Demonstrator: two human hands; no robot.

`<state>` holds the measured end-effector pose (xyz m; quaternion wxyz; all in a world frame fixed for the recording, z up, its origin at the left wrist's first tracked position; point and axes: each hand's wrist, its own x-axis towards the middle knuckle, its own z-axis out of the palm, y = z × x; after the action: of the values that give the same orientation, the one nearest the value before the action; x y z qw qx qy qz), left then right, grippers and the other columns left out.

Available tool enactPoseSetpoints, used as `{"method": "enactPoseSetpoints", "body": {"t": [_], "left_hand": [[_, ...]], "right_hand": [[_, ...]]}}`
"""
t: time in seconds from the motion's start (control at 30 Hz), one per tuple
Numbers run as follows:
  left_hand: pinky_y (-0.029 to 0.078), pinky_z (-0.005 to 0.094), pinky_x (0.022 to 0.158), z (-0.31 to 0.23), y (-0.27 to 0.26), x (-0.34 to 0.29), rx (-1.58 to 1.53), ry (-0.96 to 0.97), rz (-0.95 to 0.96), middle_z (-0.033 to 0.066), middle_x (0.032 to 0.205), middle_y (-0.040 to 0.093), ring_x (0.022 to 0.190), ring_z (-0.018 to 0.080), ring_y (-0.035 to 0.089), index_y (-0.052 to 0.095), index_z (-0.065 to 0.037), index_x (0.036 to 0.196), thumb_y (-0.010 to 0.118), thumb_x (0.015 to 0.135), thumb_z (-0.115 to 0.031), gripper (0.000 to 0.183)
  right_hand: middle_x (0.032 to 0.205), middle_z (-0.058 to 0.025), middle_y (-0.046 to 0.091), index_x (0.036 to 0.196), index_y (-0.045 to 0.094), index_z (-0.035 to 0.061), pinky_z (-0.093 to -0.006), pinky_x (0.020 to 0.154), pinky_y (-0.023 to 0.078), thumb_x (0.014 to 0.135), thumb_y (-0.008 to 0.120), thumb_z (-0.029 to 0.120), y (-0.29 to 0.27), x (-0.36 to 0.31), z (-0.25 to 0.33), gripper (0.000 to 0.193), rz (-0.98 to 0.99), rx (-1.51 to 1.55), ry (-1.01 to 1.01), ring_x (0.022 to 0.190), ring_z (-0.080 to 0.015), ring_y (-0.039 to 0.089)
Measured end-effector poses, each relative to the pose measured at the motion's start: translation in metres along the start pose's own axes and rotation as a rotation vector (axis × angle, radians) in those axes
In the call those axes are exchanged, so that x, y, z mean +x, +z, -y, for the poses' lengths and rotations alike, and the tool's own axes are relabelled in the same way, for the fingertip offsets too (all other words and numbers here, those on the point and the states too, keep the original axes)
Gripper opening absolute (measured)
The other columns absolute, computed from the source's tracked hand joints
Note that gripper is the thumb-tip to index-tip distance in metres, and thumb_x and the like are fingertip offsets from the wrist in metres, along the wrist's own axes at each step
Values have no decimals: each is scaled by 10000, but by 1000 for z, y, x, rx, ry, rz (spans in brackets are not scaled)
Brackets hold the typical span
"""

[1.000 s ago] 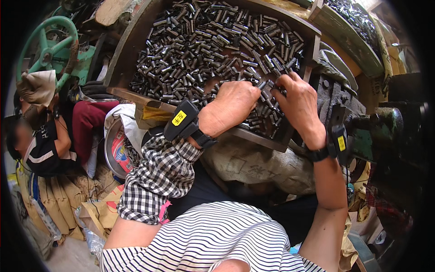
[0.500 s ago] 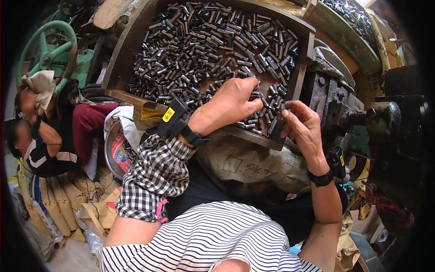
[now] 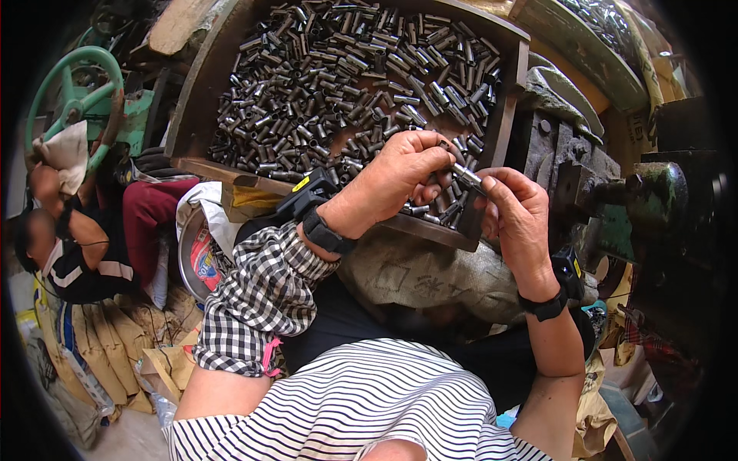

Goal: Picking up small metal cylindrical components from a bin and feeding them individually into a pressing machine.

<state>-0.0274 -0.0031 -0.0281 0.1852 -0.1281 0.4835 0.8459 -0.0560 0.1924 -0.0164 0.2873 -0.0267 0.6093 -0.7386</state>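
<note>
My left hand point(image 3: 406, 183) is above the near right part of a wooden tray point(image 3: 503, 127). Its thumb and forefinger are pinched on a small metal tube, which is mostly hidden by the fingertips. My right hand point(image 3: 516, 206), over the tray's right front corner, pinches one end of a shiny metal tube point(image 3: 466, 175). That tube points left and up toward my left fingers; whether they touch it I cannot tell. Beneath both hands lie many short, dark metal tubes point(image 3: 307, 100), heaped loosely in the tray.
Right of the tray stands a dark, greasy machine point(image 3: 653, 192). A grey sack point(image 3: 430, 269) hangs below the tray's front edge. At the left are a metal bowl point(image 3: 187, 257) and another person point(image 3: 84, 238) beside a green handwheel point(image 3: 73, 107). More metal parts point(image 3: 596, 23) lie at far right.
My right hand has come slightly lower, and the shiny tube now shows between my hands. My left hand has shifted a little right, its fingers curling further in.
</note>
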Motion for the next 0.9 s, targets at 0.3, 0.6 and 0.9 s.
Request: {"method": "enactPoseSetpoints", "body": {"t": [0.3,0.6,0.9], "left_hand": [[457,143,438,2,1,-2,-75,9,14,15,707,594,519,41,556,580,-43,970,557,908,-140,117],[460,143,441,0,3,-7,-87,16,31,30,728,608,521,60,578,574,-35,1001,562,913,-152,147],[468,157,464,1,6,-8,14,83,24,21,750,615,556,52,582,573,-26,1025,556,922,-160,170]], "right_hand": [[682,-85,638,956,602,-28,-175,377,386,924,553,145,-2,3,-3,183,36,8,-44,414,-55,496],[664,-80,630,938,574,-9,-170,361,368,944,517,145,-2,4,-2,164,6,-51,-102,395,-49,482],[660,-78,630,921,569,-4,-167,362,358,943,522,171,-5,6,-5,182,17,35,-29,391,-44,467]]}}
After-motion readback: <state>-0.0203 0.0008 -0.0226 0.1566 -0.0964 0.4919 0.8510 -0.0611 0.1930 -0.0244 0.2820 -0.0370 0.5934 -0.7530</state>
